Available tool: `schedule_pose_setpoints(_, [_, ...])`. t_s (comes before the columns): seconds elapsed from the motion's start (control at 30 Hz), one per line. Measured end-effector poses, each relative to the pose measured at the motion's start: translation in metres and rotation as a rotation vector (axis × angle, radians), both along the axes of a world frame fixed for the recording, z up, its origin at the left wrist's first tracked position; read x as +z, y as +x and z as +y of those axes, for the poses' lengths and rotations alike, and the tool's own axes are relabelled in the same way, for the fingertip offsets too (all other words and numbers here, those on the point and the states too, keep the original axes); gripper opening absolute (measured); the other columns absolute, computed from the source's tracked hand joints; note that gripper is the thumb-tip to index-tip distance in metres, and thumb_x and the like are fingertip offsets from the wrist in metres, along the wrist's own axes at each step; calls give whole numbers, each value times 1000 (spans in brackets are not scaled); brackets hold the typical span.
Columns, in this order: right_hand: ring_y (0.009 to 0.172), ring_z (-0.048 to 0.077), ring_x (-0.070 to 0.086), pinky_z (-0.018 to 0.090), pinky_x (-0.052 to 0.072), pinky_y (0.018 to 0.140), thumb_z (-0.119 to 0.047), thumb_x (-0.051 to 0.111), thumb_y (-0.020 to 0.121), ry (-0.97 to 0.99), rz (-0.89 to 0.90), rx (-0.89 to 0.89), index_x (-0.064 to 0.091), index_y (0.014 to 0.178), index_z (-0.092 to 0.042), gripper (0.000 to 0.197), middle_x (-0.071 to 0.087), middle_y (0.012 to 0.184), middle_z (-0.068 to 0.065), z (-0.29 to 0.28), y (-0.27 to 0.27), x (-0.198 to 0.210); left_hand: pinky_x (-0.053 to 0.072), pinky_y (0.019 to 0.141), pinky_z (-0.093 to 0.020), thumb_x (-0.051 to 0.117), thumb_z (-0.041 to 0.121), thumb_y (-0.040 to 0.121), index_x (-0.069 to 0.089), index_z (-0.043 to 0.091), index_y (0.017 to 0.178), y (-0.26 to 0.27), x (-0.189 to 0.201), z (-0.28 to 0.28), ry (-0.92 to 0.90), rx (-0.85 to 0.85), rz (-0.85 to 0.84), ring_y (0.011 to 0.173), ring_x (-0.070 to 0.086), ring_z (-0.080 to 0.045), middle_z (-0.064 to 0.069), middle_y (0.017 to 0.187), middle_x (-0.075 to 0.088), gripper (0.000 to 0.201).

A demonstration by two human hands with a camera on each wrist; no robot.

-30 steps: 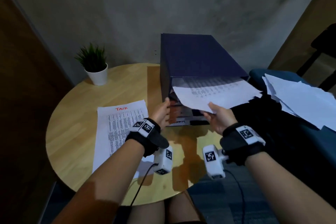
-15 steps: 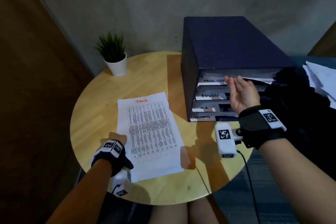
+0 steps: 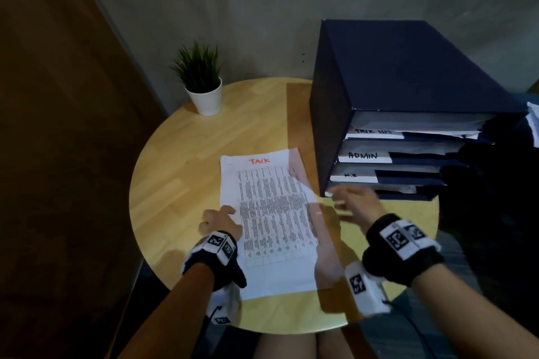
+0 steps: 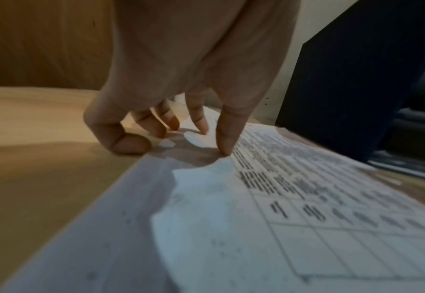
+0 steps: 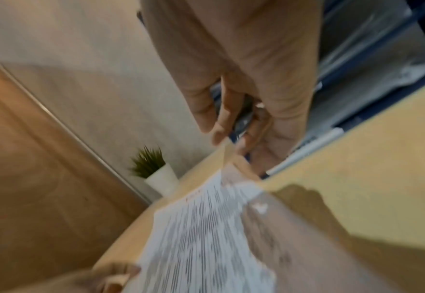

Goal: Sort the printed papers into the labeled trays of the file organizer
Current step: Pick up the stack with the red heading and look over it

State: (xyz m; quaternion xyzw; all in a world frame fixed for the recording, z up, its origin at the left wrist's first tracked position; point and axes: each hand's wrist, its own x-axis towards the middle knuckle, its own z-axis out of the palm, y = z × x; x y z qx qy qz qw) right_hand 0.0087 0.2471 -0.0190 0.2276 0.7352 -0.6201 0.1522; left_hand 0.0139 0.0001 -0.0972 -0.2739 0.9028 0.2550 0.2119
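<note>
A printed sheet headed TASK [image 3: 268,221] lies flat on the round wooden table [image 3: 175,169]. My left hand [image 3: 226,213] rests on its left edge; in the left wrist view the fingertips [image 4: 225,152] press the sheet [image 4: 281,218] and the thumb touches the table beside it. My right hand [image 3: 344,198] is blurred and hovers empty over the sheet's right edge, its fingers [image 5: 217,126] loosely extended. Just behind it stands the dark blue file organizer [image 3: 408,81], with trays labelled TASK LIST [image 3: 373,132], ADMIN [image 3: 363,155] and H.R. The bottom label is hidden by my right hand.
A small potted plant [image 3: 204,90] stands at the table's far left edge. More white papers [image 3: 533,122] lie at the right border on a dark seat [image 3: 490,183]. A wooden door [image 3: 58,125] is on the left, a grey wall behind.
The sheet my right hand held now lies in the top tray. That hand has dropped toward the TASK sheet's right edge. My left hand left the organizer and came onto the sheet's left edge.
</note>
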Motion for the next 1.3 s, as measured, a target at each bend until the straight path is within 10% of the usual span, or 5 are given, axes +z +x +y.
schedule_pose_setpoints(0.4, [133,33,27,39,28,109,-31,53,89,761,-414,245,34,133,-10,53,25,146,18,-45,15,-60,45,74,-32,50,32,84,49,9,101,16,-1,-9,99,123,-89,105,53,-31,-12,117,39,29])
schedule_pose_setpoints(0.5, [124,36,41,38,41,99,-24,58,87,640,-361,159,30,134,-5,59,24,144,23,-35,11,-65,37,70,-29,53,24,88,46,9,86,15,-5,-11,263,156,-50,76,53,-23,-8,90,44,16])
schedule_pose_setpoints(0.7, [82,24,50,32,47,65,-2,54,88,425,-304,400,40,122,-7,38,49,105,11,-20,16,-74,43,92,-34,61,22,90,41,9,137,27,-15,-8,492,126,-34,116,54,-33,-15,133,54,53])
schedule_pose_setpoints(1.07, [104,30,58,44,48,96,-7,74,77,-62,30,93,34,117,-23,59,54,114,9,-10,35,-49,13,119,-44,49,-5,93,16,15,151,36,15,-27,935,306,407,143,20,-19,8,151,25,69])
schedule_pose_setpoints(1.3, [95,10,59,24,43,91,-15,60,89,-173,27,479,55,99,-26,16,59,127,5,-20,60,10,24,115,-55,66,20,86,37,13,142,29,47,-45,1164,332,403,138,36,-31,-10,146,44,64])
